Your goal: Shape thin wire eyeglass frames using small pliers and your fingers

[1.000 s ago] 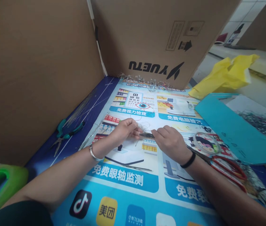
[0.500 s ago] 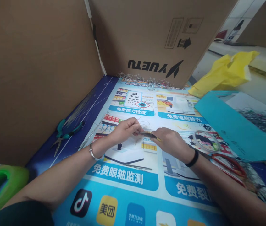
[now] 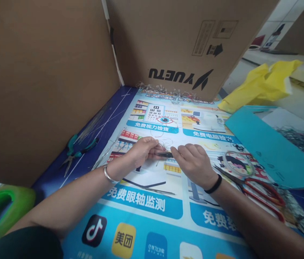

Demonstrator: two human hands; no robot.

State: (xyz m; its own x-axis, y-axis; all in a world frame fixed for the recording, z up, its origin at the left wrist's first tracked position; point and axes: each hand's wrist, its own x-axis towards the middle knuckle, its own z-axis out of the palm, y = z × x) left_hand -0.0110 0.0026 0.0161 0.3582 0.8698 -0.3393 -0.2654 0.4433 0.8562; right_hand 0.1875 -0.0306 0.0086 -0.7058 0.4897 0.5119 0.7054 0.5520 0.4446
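Observation:
Just left of the poster's middle, my left hand [image 3: 144,151] is closed, its fingers pinching thin wire [image 3: 166,143] that curls up in loose loops. Facing it, my right hand [image 3: 192,163] is wrapped round small pliers, their handles mostly hidden in the palm. The dark jaws of the pliers [image 3: 165,155] point left and reach the fingertips of my left hand. Whether the jaws grip the wire is too small to tell. Under both hands lies a printed poster [image 3: 141,223] with Chinese text.
Teal-handled pliers [image 3: 78,153] lie at left near straight wires [image 3: 94,124]. Red-handled scissors [image 3: 262,190] and a clear ring-shaped roll [image 3: 238,162] are by my right forearm. Cardboard walls [image 3: 60,72] stand left and behind. A turquoise box [image 3: 270,151], yellow bag [image 3: 265,84] and green tape roll [image 3: 19,205] flank the workspace.
My right hand has turned, its knuckles now raised and thumb pointing toward my left hand. The pliers' yellow handle is now mostly covered. The view has shifted slightly, and more of the scissors shows.

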